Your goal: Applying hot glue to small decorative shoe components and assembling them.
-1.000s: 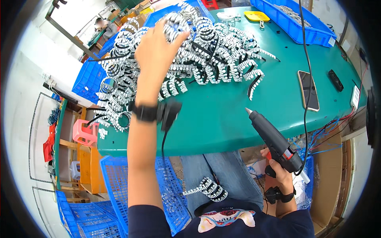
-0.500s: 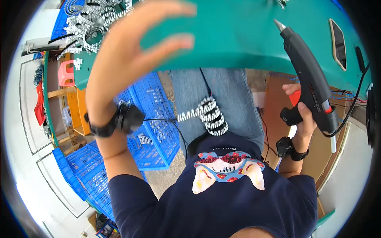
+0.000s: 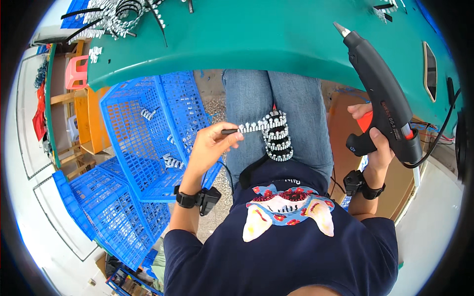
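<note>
In my right hand (image 3: 380, 150) is a black glue gun (image 3: 380, 89), gripped by its handle, its metal nozzle tilted up over the table. My left hand (image 3: 213, 143) pinches the bare black end of a trim strip (image 3: 254, 126) studded with white or silvery beads. That strip runs across to a beaded coil (image 3: 278, 140), wound in several spaced turns on something dark between my thighs. What lies inside the coil is hard to make out.
A green-covered table (image 3: 237, 39) spans the front, bearing a pile of beaded strips (image 3: 118, 19) at far left and a phone (image 3: 430, 71) at right. Blue plastic crates (image 3: 133, 167) stand to my left, one with beaded pieces inside. The gun's black cord (image 3: 439, 138) curves along the right.
My left hand has come down from above the table, where it was open, and now pinches the strip's end. The glue gun stays in my right hand, nearly unmoved.
</note>
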Tool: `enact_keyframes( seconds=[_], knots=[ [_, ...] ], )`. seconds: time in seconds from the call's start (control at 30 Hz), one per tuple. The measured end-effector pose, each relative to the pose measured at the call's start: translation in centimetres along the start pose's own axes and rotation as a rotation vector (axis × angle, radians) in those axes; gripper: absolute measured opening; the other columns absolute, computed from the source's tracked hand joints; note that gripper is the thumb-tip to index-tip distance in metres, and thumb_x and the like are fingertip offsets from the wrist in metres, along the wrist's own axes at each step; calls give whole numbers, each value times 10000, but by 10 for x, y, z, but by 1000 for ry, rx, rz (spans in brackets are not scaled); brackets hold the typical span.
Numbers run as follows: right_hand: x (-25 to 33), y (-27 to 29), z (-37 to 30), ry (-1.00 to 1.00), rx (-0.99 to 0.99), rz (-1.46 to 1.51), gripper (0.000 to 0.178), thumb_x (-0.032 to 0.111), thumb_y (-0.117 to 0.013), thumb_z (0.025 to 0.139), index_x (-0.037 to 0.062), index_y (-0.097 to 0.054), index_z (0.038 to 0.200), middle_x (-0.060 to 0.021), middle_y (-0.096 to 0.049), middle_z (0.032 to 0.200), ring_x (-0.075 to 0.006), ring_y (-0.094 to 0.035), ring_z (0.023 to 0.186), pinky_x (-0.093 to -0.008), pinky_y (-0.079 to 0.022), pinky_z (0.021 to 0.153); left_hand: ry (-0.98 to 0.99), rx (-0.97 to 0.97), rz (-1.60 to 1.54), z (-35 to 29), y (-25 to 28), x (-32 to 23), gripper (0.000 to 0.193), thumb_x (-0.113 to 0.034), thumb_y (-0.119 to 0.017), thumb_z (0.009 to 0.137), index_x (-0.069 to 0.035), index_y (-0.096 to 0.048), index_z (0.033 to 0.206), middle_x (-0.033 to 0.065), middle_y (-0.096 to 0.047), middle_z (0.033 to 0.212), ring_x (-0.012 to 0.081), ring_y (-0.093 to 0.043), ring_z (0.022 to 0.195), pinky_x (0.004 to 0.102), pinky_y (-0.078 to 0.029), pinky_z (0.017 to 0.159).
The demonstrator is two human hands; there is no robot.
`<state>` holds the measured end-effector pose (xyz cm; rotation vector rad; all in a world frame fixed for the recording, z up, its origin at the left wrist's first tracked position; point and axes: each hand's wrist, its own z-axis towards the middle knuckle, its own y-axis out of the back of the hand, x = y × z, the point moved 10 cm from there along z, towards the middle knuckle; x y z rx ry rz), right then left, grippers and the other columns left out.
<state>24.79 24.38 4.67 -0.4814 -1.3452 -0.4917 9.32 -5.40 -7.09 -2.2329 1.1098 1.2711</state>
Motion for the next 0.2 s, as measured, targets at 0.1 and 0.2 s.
enact_keyframes(
  seconds=[0.1,0.2],
  knots=[
    [2,-8,1,-16,17,10,604,190,-565,761,-112,-451,1272,-229,-624,885,-387,-632,906,-536,-484,873,-99,-32,-118,-3,-4,-25,133,-66,-669,892,15,-646,996,117,-705,859,138,-661,723,247,-511,625],
    [4,-11,4,-1,66,43,656,214,-588,764,-82,-422,1325,-239,-626,897,-386,-636,912,-530,-483,886,-239,50,-144,-11,-3,-84,123,-53,-659,891,20,-650,989,129,-704,834,178,-686,734,275,-554,682]
  ],
)
